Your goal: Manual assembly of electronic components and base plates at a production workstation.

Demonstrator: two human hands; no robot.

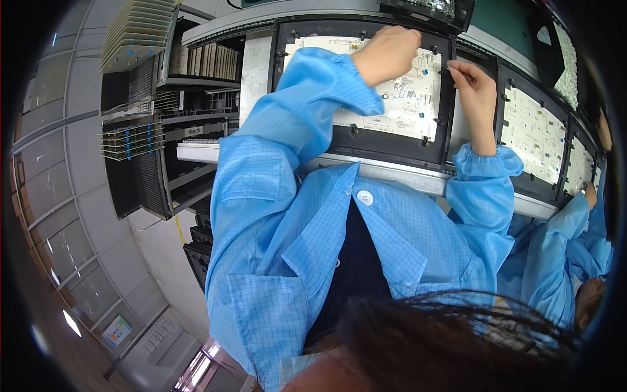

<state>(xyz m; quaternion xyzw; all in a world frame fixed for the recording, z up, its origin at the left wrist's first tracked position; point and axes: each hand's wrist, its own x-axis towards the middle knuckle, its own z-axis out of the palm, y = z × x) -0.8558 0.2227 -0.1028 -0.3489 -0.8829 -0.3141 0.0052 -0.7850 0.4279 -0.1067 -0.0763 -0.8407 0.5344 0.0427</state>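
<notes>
A white circuit board [366,121] with small blue and dark parts lies in a black carrier frame [428,155] in front of me. Small black clips stand round the board's edge. My left hand [390,53] reaches over the board's far part, its fingers bent and pressed together near the far edge. Whatever they hold, if anything, is hidden. Just beyond the board's right side, my right hand [475,91] pinches thumb and forefinger together above the frame's right edge. Anything in that pinch is too small to name.
More boards [532,134] in black carriers continue along the metal rail to the right, where a person in a blue sleeve [555,235] works. Racks hold stacked boards [134,36] at the left. A dark bin [467,14] stands at the far side.
</notes>
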